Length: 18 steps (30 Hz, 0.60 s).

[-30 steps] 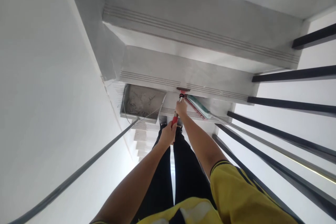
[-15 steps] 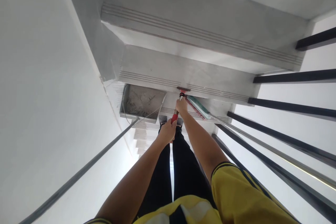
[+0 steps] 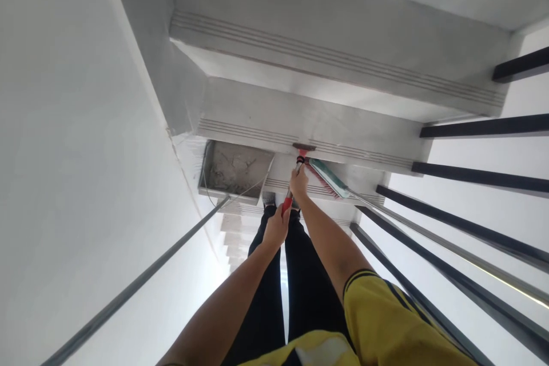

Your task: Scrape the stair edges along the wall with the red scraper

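Gripping a red-handled tool with both hands on a grey staircase.
Item: red-handled tool (image 3: 288, 201), slanting down to a stair step (image 3: 343, 151); its head (image 3: 303, 147) rests at the step's ribbed edge. Left hand (image 3: 277, 227) closed around the red grip end; right hand (image 3: 299, 182) closed around the shaft lower down. Adjacent: green-backed broom (image 3: 326, 177) with red bristles just right of the tool; metal dustpan (image 3: 234, 170) holding grey dust to its left. Dark railing bars (image 3: 472, 171) at right.

Both hands — left hand (image 3: 277, 227), right hand (image 3: 299, 182) — grip a red-handled tool (image 3: 288, 201), perhaps a mop, on the stairs (image 3: 309, 126).
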Motion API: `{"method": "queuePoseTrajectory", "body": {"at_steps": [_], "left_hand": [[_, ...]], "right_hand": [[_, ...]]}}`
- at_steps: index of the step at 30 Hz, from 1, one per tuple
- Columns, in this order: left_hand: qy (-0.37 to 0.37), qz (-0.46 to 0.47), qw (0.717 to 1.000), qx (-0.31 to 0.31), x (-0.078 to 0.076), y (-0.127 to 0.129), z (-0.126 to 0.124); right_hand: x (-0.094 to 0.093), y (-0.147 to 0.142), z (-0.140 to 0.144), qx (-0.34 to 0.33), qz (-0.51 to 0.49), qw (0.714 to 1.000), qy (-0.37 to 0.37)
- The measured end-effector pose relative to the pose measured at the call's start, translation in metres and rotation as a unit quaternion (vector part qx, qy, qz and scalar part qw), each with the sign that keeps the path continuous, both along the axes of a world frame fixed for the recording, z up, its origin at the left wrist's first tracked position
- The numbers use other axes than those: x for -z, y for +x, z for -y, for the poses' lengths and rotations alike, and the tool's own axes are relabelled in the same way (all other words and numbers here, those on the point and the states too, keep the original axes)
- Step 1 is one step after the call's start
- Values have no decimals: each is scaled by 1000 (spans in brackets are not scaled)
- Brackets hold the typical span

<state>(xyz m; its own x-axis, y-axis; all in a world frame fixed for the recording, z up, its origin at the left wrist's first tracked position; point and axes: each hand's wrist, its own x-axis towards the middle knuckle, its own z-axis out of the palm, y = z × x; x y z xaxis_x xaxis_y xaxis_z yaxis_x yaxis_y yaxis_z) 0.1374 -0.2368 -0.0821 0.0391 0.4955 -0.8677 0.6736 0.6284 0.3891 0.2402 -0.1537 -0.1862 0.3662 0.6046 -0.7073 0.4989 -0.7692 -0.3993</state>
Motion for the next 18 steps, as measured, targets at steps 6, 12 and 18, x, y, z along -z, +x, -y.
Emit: {"method": "queuePoseTrajectory", "body": {"at_steps": [6, 12, 18], "left_hand": [[9, 6, 1000, -5, -2, 1, -1], [10, 7, 1000, -11, -10, 2, -8], [-54, 13, 998, -32, -24, 10, -26]], "right_hand": [[-7, 2, -6, -10, 22, 999, -23], [-14, 3, -12, -6, 14, 1000, -27], [-19, 8, -23, -35, 16, 997, -67]]}}
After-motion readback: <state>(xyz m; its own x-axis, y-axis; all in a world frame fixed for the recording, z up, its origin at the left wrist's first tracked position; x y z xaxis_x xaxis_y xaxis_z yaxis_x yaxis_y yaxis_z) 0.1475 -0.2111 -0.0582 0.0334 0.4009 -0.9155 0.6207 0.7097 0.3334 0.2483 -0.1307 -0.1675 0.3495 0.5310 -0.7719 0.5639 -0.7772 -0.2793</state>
